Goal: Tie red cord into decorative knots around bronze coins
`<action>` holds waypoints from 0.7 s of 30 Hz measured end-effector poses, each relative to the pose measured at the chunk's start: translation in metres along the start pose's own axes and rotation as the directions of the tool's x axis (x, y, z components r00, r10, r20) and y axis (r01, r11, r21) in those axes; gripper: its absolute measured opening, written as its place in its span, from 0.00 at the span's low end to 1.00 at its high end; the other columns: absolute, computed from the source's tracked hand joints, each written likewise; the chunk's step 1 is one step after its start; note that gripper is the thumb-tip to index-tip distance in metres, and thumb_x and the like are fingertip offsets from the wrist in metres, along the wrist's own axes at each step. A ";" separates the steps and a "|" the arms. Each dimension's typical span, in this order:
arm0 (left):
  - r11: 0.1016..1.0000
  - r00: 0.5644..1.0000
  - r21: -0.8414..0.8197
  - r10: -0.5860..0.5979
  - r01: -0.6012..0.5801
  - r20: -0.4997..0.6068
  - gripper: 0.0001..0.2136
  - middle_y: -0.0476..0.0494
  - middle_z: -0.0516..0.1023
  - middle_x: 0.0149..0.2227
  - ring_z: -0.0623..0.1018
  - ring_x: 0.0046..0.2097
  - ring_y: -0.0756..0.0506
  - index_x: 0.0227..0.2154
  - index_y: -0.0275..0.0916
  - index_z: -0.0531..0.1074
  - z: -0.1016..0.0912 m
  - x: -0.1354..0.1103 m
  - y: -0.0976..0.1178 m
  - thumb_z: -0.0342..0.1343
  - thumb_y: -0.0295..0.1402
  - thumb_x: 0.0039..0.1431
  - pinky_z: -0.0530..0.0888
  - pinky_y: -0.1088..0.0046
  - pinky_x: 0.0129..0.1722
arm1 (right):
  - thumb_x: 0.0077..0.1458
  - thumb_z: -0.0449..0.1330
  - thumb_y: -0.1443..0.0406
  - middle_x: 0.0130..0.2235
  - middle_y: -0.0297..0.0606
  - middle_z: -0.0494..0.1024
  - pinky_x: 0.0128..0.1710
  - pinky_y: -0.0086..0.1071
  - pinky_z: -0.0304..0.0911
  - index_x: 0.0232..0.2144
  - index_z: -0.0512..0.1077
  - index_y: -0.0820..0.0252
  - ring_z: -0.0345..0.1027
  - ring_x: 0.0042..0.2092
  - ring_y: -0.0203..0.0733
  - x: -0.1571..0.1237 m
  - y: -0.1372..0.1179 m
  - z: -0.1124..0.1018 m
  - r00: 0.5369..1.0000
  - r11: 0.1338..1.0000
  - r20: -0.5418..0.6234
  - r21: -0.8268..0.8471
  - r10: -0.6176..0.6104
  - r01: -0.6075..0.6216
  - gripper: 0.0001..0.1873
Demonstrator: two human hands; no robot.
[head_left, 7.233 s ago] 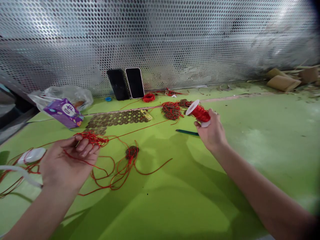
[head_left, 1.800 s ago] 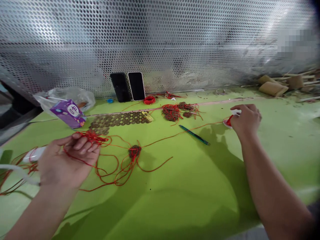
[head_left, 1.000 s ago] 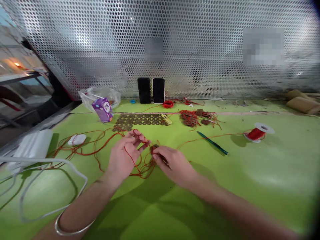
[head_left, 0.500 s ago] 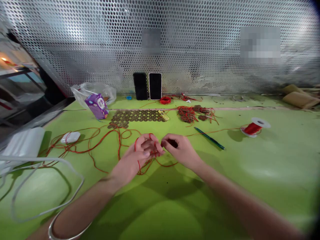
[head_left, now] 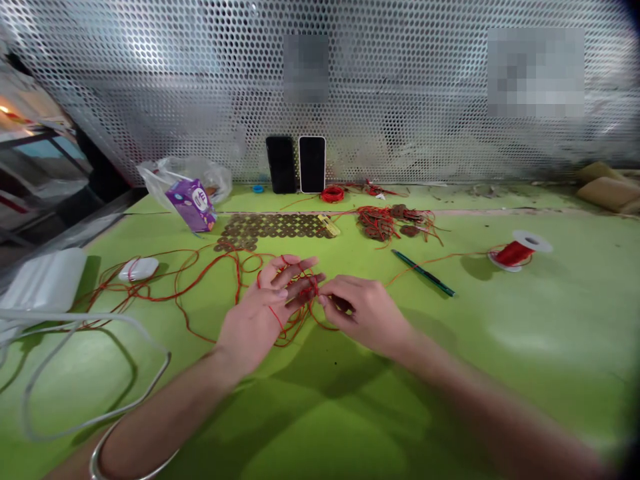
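Observation:
My left hand (head_left: pixel 265 310) is over the green table (head_left: pixel 350 413), with red cord (head_left: pixel 200 273) looped round its fingers, which are partly closed. My right hand (head_left: pixel 363 313) meets it at the fingertips and pinches the same red cord, with a small dark coin piece under its fingers. Loose red cord trails left across the table. A red cord spool (head_left: pixel 517 251) with white flanges lies on its side at the right, apart from both hands.
A green pen (head_left: pixel 423 272) lies between hands and spool. A mat of linked coins (head_left: pixel 273 229), tied coin bundles (head_left: pixel 385 223), two phones (head_left: pixel 296 164) against perforated metal, a purple box (head_left: pixel 193 200) in a bag, a white pod (head_left: pixel 139 269) and white cable (head_left: pixel 90 373) at left.
My right hand set the spool down at the right and came back to my left hand. Both hands now work the cord together; the view has shifted left and pulled back.

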State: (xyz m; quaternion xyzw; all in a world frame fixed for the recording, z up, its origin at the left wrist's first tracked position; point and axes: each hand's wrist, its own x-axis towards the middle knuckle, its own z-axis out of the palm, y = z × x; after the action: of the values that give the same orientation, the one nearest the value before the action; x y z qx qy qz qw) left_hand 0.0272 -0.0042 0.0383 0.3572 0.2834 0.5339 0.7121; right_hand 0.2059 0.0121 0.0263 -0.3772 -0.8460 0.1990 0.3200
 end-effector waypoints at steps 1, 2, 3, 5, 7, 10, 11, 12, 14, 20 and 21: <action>1.000 1.000 -0.012 0.007 -0.007 -0.002 0.14 0.43 0.72 0.50 0.73 0.49 0.39 0.40 0.42 0.69 0.000 0.000 0.001 0.52 0.25 0.48 0.67 0.58 0.50 | 0.55 0.50 0.68 0.28 0.34 0.72 0.29 0.27 0.55 0.28 0.69 0.59 0.62 0.28 0.34 0.000 0.001 0.000 1.000 1.000 0.012 -0.001 0.023 -0.023 0.08; 1.000 1.000 -0.019 0.008 -0.008 -0.004 0.14 0.42 0.73 0.49 0.73 0.49 0.39 0.39 0.41 0.69 0.000 0.000 0.001 0.52 0.26 0.48 0.67 0.58 0.51 | 0.54 0.51 0.69 0.27 0.34 0.71 0.29 0.27 0.54 0.27 0.69 0.59 0.62 0.27 0.33 0.001 0.002 -0.001 0.998 0.998 0.022 0.004 0.055 -0.055 0.08; 1.000 1.000 -0.018 0.006 -0.006 -0.004 0.13 0.41 0.74 0.48 0.73 0.48 0.39 0.39 0.41 0.70 0.000 0.001 0.002 0.52 0.26 0.48 0.66 0.58 0.51 | 0.53 0.51 0.69 0.26 0.33 0.71 0.28 0.26 0.54 0.26 0.69 0.60 0.61 0.27 0.33 0.002 0.004 -0.002 0.995 0.995 0.033 0.015 0.094 -0.094 0.08; 1.000 1.000 0.009 0.005 -0.006 0.018 0.13 0.41 0.75 0.46 0.73 0.48 0.38 0.39 0.40 0.70 0.000 0.001 0.001 0.52 0.26 0.48 0.66 0.59 0.52 | 0.52 0.51 0.70 0.23 0.31 0.68 0.26 0.25 0.51 0.25 0.68 0.60 0.58 0.25 0.32 0.005 0.006 -0.005 0.984 0.983 0.054 0.058 0.171 -0.174 0.08; 0.998 0.998 0.067 0.019 -0.023 0.057 0.12 0.41 0.75 0.45 0.73 0.49 0.39 0.38 0.40 0.69 0.000 0.001 -0.002 0.51 0.25 0.49 0.66 0.61 0.51 | 0.53 0.51 0.69 0.21 0.29 0.65 0.24 0.25 0.48 0.24 0.68 0.60 0.54 0.23 0.30 0.006 0.007 -0.006 0.975 0.968 0.070 0.122 0.213 -0.220 0.09; 0.990 0.994 0.125 0.057 -0.069 0.092 0.12 0.42 0.74 0.45 0.72 0.49 0.41 0.38 0.40 0.69 0.001 0.000 -0.006 0.52 0.24 0.50 0.68 0.63 0.48 | 0.53 0.53 0.67 0.20 0.26 0.60 0.22 0.24 0.45 0.26 0.68 0.60 0.49 0.21 0.29 0.006 0.005 -0.006 0.971 0.950 0.109 0.207 0.213 -0.232 0.06; 0.989 0.994 0.130 0.066 -0.076 0.086 0.12 0.42 0.74 0.45 0.72 0.49 0.41 0.39 0.41 0.69 0.001 0.000 -0.008 0.52 0.24 0.50 0.69 0.63 0.47 | 0.53 0.54 0.67 0.19 0.25 0.59 0.21 0.24 0.45 0.27 0.68 0.60 0.49 0.21 0.28 0.005 0.005 -0.006 0.969 0.946 0.124 0.223 0.213 -0.236 0.05; 0.988 0.995 0.131 0.075 -0.084 0.072 0.12 0.42 0.74 0.44 0.72 0.49 0.41 0.39 0.41 0.69 0.002 0.001 -0.008 0.52 0.25 0.50 0.70 0.63 0.46 | 0.53 0.54 0.66 0.19 0.25 0.58 0.21 0.25 0.44 0.28 0.68 0.60 0.48 0.21 0.28 0.004 0.004 -0.006 0.967 0.941 0.139 0.235 0.215 -0.243 0.04; 0.984 0.995 0.147 0.102 -0.102 0.011 0.11 0.43 0.75 0.42 0.73 0.47 0.42 0.37 0.41 0.70 0.003 0.002 -0.009 0.54 0.24 0.49 0.71 0.63 0.45 | 0.54 0.54 0.64 0.18 0.25 0.55 0.20 0.25 0.42 0.27 0.68 0.60 0.47 0.20 0.28 0.002 0.003 -0.007 0.963 0.936 0.157 0.247 0.218 -0.252 0.07; 0.997 0.962 0.023 0.079 -0.076 -0.262 0.13 0.47 0.75 0.42 0.75 0.41 0.44 0.33 0.40 0.70 0.003 0.006 0.000 0.57 0.21 0.42 0.74 0.65 0.42 | 0.63 0.46 0.63 0.26 0.34 0.66 0.33 0.28 0.58 0.28 0.71 0.60 0.62 0.32 0.35 -0.001 -0.002 -0.016 0.996 0.934 -0.007 0.348 0.084 -0.076 0.17; 0.998 0.954 -0.013 0.049 -0.056 -0.297 0.14 0.47 0.75 0.43 0.75 0.41 0.44 0.34 0.40 0.70 0.002 0.006 0.002 0.57 0.20 0.42 0.74 0.65 0.41 | 0.64 0.45 0.63 0.31 0.37 0.68 0.39 0.30 0.59 0.28 0.71 0.60 0.64 0.40 0.38 -0.001 -0.004 -0.016 0.997 0.930 -0.058 0.366 0.056 -0.031 0.18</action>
State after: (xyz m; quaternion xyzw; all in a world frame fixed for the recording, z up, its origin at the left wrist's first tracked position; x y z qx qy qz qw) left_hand 0.0297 0.0011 0.0410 0.2729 0.3718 0.6031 0.6508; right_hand 0.2153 0.0108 0.0396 -0.3364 -0.7746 0.3468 0.4082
